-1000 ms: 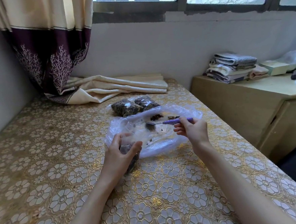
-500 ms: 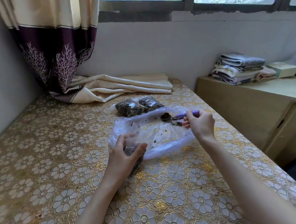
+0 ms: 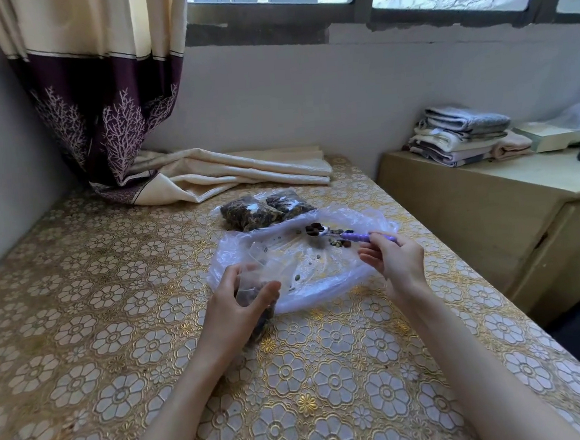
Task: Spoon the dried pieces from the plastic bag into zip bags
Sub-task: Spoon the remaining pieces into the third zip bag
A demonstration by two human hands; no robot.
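The left hand (image 3: 234, 308) is curling its fingers and thumb around a small clear zip bag (image 3: 256, 291), holding it upright on the desk (image 3: 84, 337) with its mouth gaping toward the window; dark dried pieces are sitting in its lower part. The right hand (image 3: 396, 264) is pinching the purple handle of a spoon (image 3: 343, 235), whose bowl is carrying a small heap of dark dried pieces (image 3: 313, 228) above the far edge of the plastic bag (image 3: 320, 276). That bag is lying flattened and open on the desk between the two hands (only a few loose bits are scattered across it). Just beyond it, two filled zip bags (image 3: 264, 213) are lying side by side, touching. A folded curtain (image 3: 230, 170) is trailing across the desk's far end, and folded towels (image 3: 461, 135) are stacked on a cabinet (image 3: 486, 206) to the right.
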